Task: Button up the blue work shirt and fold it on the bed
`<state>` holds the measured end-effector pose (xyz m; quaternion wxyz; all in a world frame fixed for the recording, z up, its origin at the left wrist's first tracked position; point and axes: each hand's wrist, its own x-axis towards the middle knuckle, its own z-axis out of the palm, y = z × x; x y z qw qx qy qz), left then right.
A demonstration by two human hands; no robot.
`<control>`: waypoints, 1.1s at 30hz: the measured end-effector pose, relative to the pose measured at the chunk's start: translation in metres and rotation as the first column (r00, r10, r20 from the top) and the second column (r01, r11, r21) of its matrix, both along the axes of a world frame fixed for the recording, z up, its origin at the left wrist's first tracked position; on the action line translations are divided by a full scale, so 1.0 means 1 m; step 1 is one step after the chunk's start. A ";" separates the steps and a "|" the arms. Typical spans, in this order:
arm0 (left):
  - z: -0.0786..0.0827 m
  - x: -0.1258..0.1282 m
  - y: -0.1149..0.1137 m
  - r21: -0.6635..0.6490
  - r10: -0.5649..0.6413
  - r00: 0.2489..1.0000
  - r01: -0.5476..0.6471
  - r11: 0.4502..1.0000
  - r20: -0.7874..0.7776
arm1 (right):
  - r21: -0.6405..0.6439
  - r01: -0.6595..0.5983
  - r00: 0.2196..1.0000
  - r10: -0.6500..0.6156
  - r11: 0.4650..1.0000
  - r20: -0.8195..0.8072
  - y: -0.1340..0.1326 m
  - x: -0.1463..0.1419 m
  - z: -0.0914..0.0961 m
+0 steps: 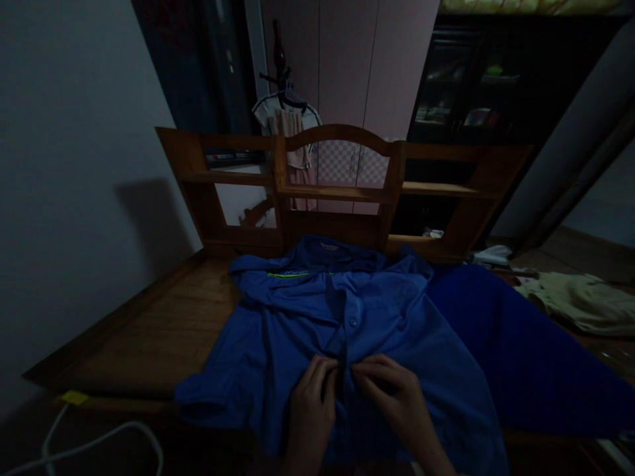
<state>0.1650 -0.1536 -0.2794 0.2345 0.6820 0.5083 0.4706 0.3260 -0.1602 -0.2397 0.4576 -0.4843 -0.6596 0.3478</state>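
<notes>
Well, left hand [313, 391] and right hand [397, 387] (dimly lit) seemingly pinch the blue shirt [288, 330] spread beneath them.

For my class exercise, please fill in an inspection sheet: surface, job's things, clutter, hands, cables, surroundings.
Surface: flat brown wooden top, partly covered.
Job's things: blue button-front fabric shirt, spread out, collar at the far end.
Clutter: deep-blue fabric sheet right of the shirt; crumpled beige cloth beyond.
Hands: left hand and right hand pinch the shirt's front opening.
Cables: curved white cable, lower left.
Surroundings: brown wooden shelf behind; tall pink wardrobe further back.
</notes>
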 end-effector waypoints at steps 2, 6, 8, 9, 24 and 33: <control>0.000 0.000 0.000 0.008 0.015 1.000 -0.015 1.000 -0.003 | -0.001 -0.001 1.000 0.001 1.000 0.017 0.001 0.001 0.001; 0.000 -0.001 -0.001 -0.003 -0.004 1.000 0.004 1.000 -0.018 | -0.015 0.005 1.000 -0.005 1.000 0.027 0.006 -0.003 0.003; 0.000 -0.001 -0.001 0.003 -0.005 1.000 0.005 1.000 -0.025 | -0.037 0.002 1.000 -0.001 0.999 0.027 0.010 -0.005 0.004; 0.000 -0.001 -0.001 0.010 0.000 1.000 0.000 1.000 -0.031 | -0.049 -0.002 1.000 0.003 0.999 0.024 0.011 -0.006 0.004; -0.005 0.002 0.002 0.115 0.069 0.988 -0.054 0.992 -0.136 | -0.140 0.010 1.000 -0.013 0.990 -0.022 0.021 -0.011 -0.007; -0.009 0.002 0.001 0.087 0.034 0.988 -0.021 0.996 -0.148 | -0.236 -0.030 0.999 0.025 0.971 -0.026 0.024 -0.007 -0.018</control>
